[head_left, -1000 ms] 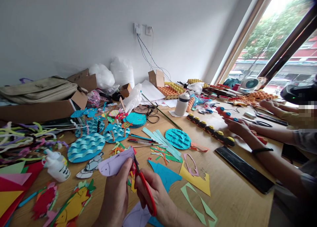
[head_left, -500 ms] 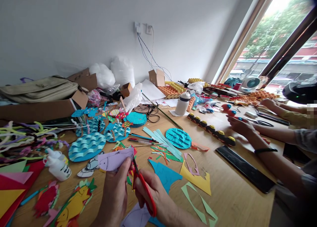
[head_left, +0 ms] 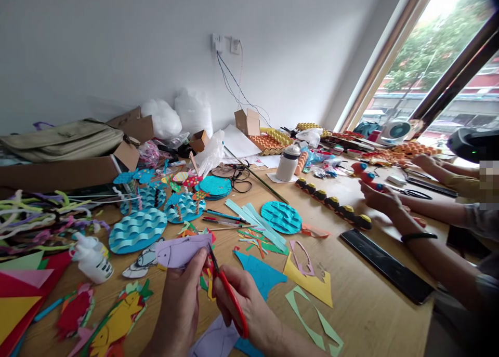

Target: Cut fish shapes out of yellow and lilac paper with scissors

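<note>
My left hand (head_left: 183, 289) pinches a strip of purple paper (head_left: 181, 250) with a fish drawn on it in dark lines. Red-handled scissors (head_left: 230, 297) are in my right hand (head_left: 245, 300), their blades at the right end of that strip. Another purple sheet (head_left: 216, 339) with drawn lines lies under my wrists. Yellow fish cutouts (head_left: 117, 326) and a red cutout (head_left: 76, 310) rest at the lower left. To the right of my hands are a blue paper scrap (head_left: 259, 274), a yellow scrap (head_left: 312, 284) and green offcuts (head_left: 306, 315).
A white glue bottle (head_left: 93, 261) stands at left, near wavy blue discs (head_left: 138, 229). A black phone-like slab (head_left: 385, 263) lies at right. Beyond it, a co-worker's hand (head_left: 380, 196) holds a red and blue piece. A white jar (head_left: 288, 164) stands farther back.
The scissors and my right hand have shifted very slightly at the strip's right end. The purple strip stays in my left hand; little else differs.
</note>
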`<state>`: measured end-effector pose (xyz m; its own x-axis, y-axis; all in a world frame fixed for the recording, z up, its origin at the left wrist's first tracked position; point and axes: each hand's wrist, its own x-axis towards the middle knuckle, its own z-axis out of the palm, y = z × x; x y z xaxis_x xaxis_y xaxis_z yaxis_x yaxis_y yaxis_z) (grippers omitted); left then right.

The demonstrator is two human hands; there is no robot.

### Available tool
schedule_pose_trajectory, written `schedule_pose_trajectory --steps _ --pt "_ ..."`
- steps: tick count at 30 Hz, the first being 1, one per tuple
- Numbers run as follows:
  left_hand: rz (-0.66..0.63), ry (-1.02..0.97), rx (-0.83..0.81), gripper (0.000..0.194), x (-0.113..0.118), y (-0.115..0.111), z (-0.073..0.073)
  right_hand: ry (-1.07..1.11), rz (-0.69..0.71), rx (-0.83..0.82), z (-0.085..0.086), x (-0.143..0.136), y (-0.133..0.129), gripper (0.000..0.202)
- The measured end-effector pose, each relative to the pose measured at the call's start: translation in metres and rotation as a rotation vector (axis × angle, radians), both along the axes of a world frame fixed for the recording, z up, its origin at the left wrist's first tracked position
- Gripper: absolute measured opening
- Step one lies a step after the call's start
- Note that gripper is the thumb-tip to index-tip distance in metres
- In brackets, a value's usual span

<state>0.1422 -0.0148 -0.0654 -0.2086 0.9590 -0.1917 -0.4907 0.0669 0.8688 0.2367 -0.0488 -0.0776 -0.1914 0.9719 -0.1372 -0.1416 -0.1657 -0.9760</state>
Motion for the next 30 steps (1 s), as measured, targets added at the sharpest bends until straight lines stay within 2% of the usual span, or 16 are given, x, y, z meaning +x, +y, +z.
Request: schedule_pose_trajectory --steps 6,13,24,30 --pt "-0.023 0.033 0.034 0.013 -0.006 0.003 -0.004 -0.041 0.021 -0.003 0.000 0.001 0.000 0.046" --pt "-0.040 0.045 0.024 0.015 -0.010 0.003 0.000 -0.046 0.022 -0.009 0.008 0.001 0.000 0.049" --pt "-0.064 0.041 0.016 0.015 -0.015 0.002 -0.004 -0.109 0.113 0.055 -0.002 0.005 0.000 0.052" --pt "-0.059 0.119 0.028 0.018 -0.011 -0.001 -0.002 -0.102 0.096 0.061 -0.002 0.005 -0.001 0.051"
